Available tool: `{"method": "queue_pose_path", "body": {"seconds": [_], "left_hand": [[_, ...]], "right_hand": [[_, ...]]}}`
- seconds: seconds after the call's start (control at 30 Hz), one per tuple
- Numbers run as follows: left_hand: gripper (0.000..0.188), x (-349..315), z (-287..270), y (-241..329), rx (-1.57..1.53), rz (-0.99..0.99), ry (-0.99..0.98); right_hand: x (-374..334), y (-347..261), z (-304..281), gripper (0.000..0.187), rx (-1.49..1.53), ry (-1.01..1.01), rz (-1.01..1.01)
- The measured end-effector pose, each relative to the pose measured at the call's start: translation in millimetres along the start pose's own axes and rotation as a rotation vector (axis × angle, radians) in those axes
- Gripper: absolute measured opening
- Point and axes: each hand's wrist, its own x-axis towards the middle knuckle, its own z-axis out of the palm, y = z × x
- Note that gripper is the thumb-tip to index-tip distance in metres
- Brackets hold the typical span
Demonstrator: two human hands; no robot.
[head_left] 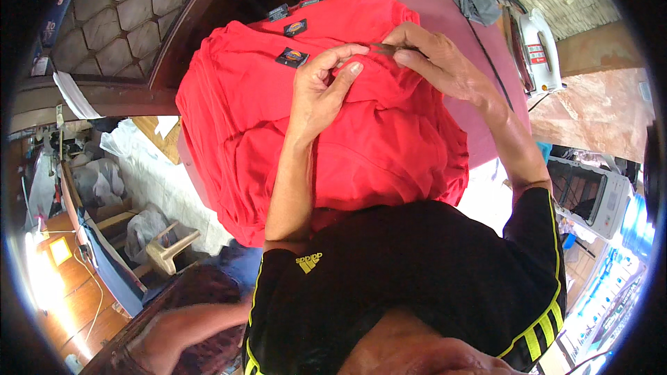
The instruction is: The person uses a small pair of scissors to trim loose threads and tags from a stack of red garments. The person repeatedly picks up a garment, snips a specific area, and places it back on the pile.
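Several red shirts (243,125) lie in a layered pile in front of me, with dark woven labels (292,57) at their necks. My left hand (325,87) is closed in a pinch on a fold of the red fabric near the pile's far middle. Close by on the right, my right hand (434,62) grips a small, dark, slim metal tool (383,47). It looks like thread snips, though the fingers cover most of it. The tool's tip points left toward the fabric at my left fingertips.
Beneath the shirts is a padded pink ironing surface (479,55). A white iron (538,52) stands at its far right, beside a crumpled grey cloth (477,3) and a black cord (486,62). Another person's bare limb (187,333) shows at lower left. A patterned metal grille (125,14) stands far left.
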Motion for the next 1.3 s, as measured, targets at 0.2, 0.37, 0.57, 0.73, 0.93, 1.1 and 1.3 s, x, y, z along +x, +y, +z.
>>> {"method": "queue_pose_path", "body": {"seconds": [0.2, 0.37, 0.57, 0.73, 0.93, 1.1, 1.3], "left_hand": [[0.028, 0.1, 2.9, -5.0, -0.108, 0.045, 0.031], [0.038, -0.5, 3.2, -0.8, -0.203, -0.002, 0.031], [0.044, -0.3, 4.1, 1.9, -0.242, -0.024, 0.033], [0.04, -1.8, 4.4, 6.2, -0.22, -0.044, 0.05], [0.028, -1.9, 3.9, 5.0, -0.192, -0.054, 0.064], [0.027, -0.8, 5.0, 4.9, -0.158, -0.056, 0.081], [0.029, -0.8, 4.6, 9.1, -0.157, -0.117, 0.088]], "right_hand": [[-1.2, -3.2, 6.0, 0.02, 0.045, 0.032, -0.04], [4.3, -8.6, 11.2, 0.02, -0.066, 0.007, -0.034], [12.1, -2.0, 20.1, 0.02, -0.212, 0.076, -0.124], [7.3, -0.2, 17.7, 0.019, -0.142, 0.147, -0.091], [5.0, -20.8, 10.0, 0.018, -0.436, 0.099, -0.163], [5.9, -21.1, 12.1, 0.018, -0.582, 0.103, -0.248], [5.8, -31.1, 9.7, 0.017, -0.668, 0.092, -0.293]]}}
